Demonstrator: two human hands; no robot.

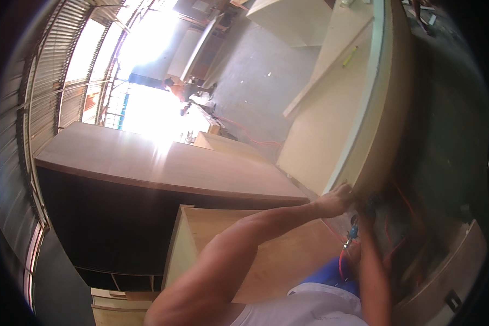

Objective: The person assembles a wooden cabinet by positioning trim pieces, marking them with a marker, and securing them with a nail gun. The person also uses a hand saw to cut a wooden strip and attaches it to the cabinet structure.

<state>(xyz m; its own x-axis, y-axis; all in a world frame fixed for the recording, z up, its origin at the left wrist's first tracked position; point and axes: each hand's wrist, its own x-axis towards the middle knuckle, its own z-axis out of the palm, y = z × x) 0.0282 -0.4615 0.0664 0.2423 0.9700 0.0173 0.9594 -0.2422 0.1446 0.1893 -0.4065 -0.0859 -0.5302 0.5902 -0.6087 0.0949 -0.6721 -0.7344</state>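
Note:
A large pale wooden panel piece [323, 125] slants away from me, with a light strip [358, 122] running along its edge. My left hand [336, 201] is at the near end of that edge, its fingers bent and closed over the strip. Just to the right and lower, my right hand [367, 213] is wrapped round a dark air tool, mostly hidden in shadow and by the hand. A blue air fitting [353, 232] with a metal coupling shows below the hand. From it a red hose [341, 263] curves down by my lap.
A long brown-topped cabinet [168, 163] with a dark side stands at left, a plywood box [277, 250] nearer me. On the panel lie a wooden strip [331, 76] and a yellow-green slim object [350, 57]. Another person [182, 89] works far off. Red hose [250, 136] crosses the floor.

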